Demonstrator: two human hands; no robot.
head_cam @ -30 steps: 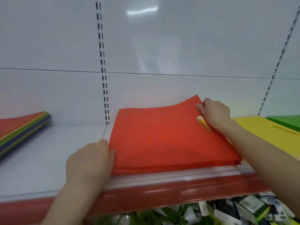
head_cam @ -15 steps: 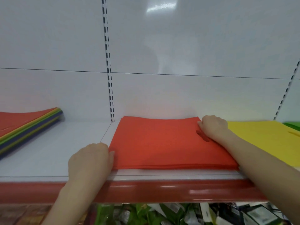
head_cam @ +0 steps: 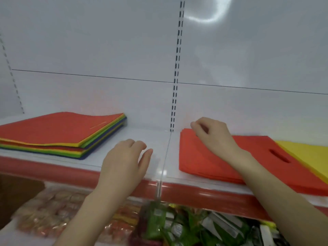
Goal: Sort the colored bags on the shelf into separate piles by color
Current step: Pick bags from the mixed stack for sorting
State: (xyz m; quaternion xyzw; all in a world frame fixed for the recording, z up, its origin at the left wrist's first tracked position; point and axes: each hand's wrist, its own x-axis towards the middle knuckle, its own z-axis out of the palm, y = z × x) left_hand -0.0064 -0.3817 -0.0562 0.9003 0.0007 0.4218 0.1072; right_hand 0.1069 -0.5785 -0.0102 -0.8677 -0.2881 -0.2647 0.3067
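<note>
- A white back panel [head_cam: 88, 50] fills the upper half of the head view, crossed by a thin horizontal seam and split by a slotted upright [head_cam: 177, 68].
- Below it runs a white shelf [head_cam: 152, 139] with a glossy red front edge [head_cam: 53, 172].
- On the left of the shelf lies a mixed stack [head_cam: 58, 128] of flat bags: a red one on top, with yellow, green and dark blue layers showing along its edges.
- Right of the upright lies a red pile [head_cam: 204, 160], flat, with a handle slot [head_cam: 279, 155] near its right end.
- A yellow pile [head_cam: 308, 153] sits just beside the red pile at the far right, partly cut off by the frame.
- The left hand [head_cam: 124, 162] hangs over the bare shelf between the mixed stack and the red pile, fingers loosely bent and holding nothing.
- The right hand [head_cam: 214, 137] is over the back left corner of the red pile, fingers loosely curled with nothing between them; whether they touch the pile cannot be told.
- Under the shelf, blurred green packets [head_cam: 156, 222] and orange packets [head_cam: 53, 208] show.
</note>
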